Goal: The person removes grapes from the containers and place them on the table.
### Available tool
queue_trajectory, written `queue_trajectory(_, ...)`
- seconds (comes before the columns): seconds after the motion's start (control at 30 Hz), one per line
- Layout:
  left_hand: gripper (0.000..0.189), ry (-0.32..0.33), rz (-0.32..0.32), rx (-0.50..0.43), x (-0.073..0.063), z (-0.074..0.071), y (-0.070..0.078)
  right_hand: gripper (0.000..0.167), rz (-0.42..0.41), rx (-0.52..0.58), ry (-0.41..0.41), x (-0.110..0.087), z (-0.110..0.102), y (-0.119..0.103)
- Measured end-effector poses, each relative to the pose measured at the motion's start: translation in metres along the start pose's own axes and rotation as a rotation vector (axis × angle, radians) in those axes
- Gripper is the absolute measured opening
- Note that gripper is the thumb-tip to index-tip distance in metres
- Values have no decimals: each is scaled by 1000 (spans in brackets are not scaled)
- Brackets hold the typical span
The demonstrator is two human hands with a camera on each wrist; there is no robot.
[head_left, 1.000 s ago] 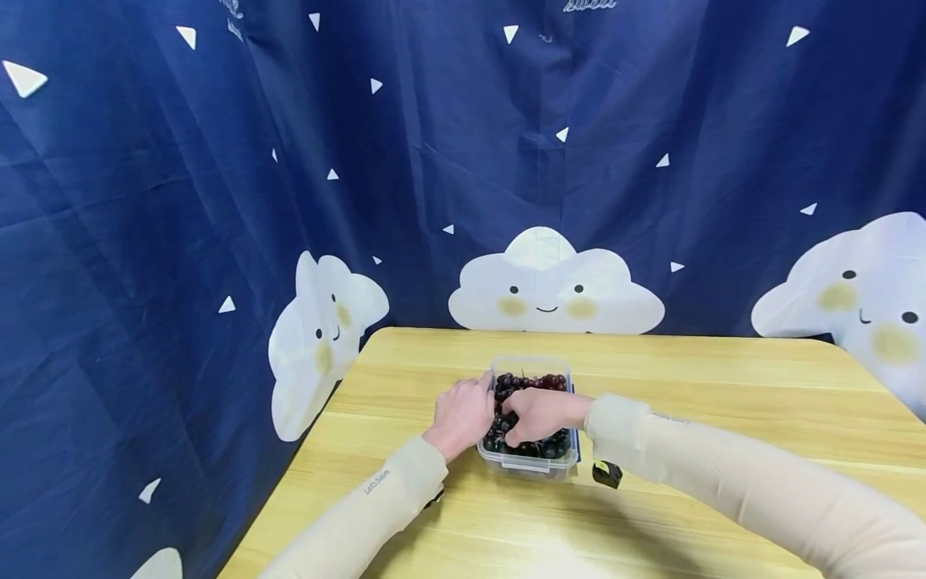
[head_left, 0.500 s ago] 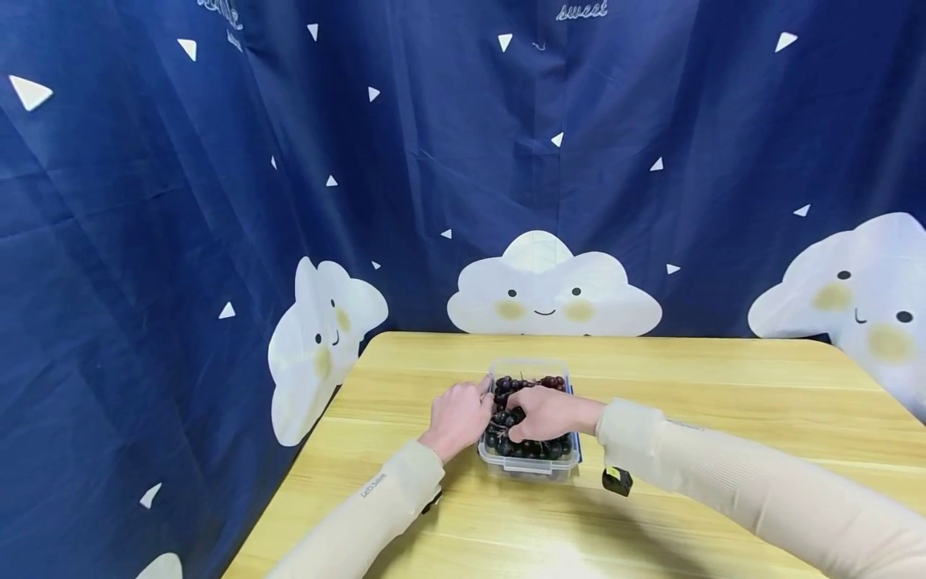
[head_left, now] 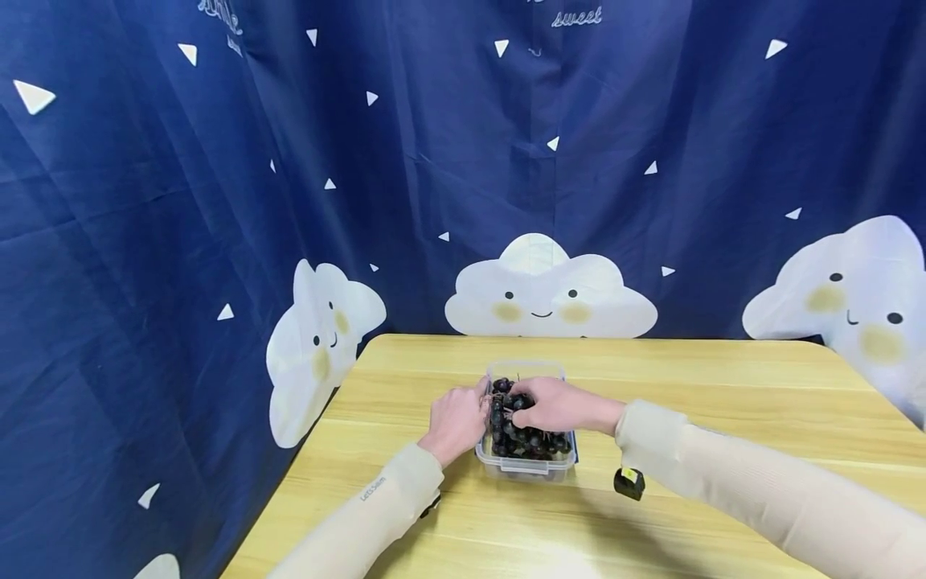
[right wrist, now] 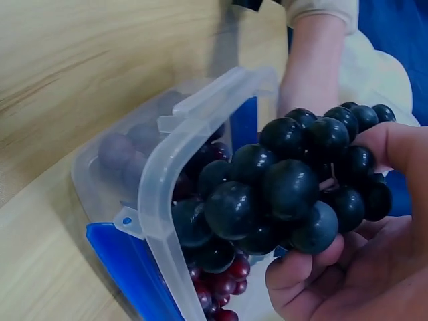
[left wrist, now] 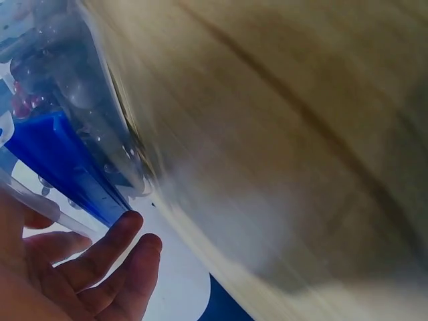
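A clear plastic container [head_left: 526, 466] with blue side latches stands on the wooden table, holding dark grapes. My left hand [head_left: 457, 422] holds its left rim; in the left wrist view, that hand's fingers [left wrist: 120, 234] reach beside a blue latch [left wrist: 67, 167]. My right hand [head_left: 553, 404] is over the container, gripping a bunch of dark grapes [right wrist: 287, 187]. In the right wrist view the bunch is tilted across the rim [right wrist: 160, 194], thumb and fingers around its near end. Smaller red grapes [right wrist: 224, 284] show below it. The bunch's far end is hidden among other grapes.
The wooden table [head_left: 687, 386] extends to the right of the container and in front of it. Behind the table hangs a dark blue curtain [head_left: 463, 161] with white clouds and triangles. A black wrist device [head_left: 628, 483] hangs beneath the right sleeve.
My right hand has risen slightly and shifted away from the front edge, drawing the grape bunch upward. My left hand has stayed at the container's rim. The head view has tilted up a little.
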State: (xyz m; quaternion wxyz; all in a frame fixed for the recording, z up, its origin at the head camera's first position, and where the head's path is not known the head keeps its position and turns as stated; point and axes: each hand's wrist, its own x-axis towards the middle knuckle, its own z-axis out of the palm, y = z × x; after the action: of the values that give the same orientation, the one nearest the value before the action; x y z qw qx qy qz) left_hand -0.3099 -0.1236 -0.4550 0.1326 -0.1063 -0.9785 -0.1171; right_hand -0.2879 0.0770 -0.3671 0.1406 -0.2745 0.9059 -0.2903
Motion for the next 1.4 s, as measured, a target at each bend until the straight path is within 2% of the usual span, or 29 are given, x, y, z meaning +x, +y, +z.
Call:
queue_trajectory(0.1,48,-2,-1,7,0,1,0,46,-7,36,38,-2,-5,2)
queue_trajectory(0.3,49,-5,-15,4,1,1,0,55,58,126,95,-8,-15,8)
queue_trajectory(0.6,50,-16,-2,-18,0,1,5,60,122,172,195,-20,-33,22)
queue_trajectory(0.93,47,10,13,17,0,1,7,69,179,181,250,-37,-53,44)
queue_trajectory(1.27,50,-7,15,8,-1,1,6,66,219,175,306,-43,-54,77)
queue_trajectory(1.4,50,-11,21,12,-1,0,7,56,247,174,317,-44,-50,88)
